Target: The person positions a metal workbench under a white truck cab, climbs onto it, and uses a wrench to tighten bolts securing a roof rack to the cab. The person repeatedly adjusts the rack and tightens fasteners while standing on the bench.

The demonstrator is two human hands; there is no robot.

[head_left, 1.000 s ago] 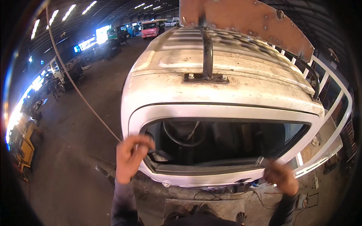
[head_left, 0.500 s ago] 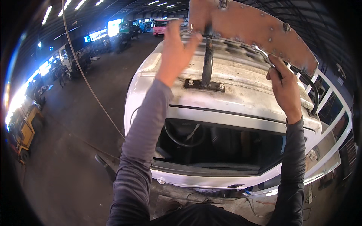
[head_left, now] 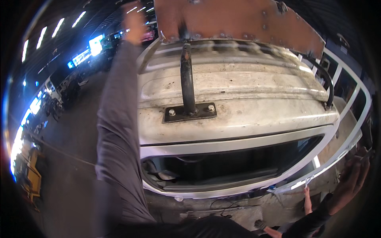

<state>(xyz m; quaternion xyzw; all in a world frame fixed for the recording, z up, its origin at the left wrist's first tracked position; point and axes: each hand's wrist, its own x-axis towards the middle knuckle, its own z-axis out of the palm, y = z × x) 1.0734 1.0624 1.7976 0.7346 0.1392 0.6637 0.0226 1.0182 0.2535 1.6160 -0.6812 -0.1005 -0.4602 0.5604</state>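
Smeared by motion, my left hand is raised at the top, beside the left end of a rust-brown metal panel; its fingers do not show clearly. My right hand is low at the far right, in shadow beyond the white railing. Its fingers look bent around a thin dark thing too dim to name. The panel stands over a white truck cab roof. A black tube post rises to it from a bolted foot plate. The wrench cannot be made out.
Another person's forearm and gloved hand are below at lower right. A white tube railing curves along the right side. The cab's windshield faces me. A yellow vehicle stands at lower left.
My right hand, which held a wrench at the panel's lower edge, has swung down to the far right. My left hand has moved left and up. The view has shifted right.
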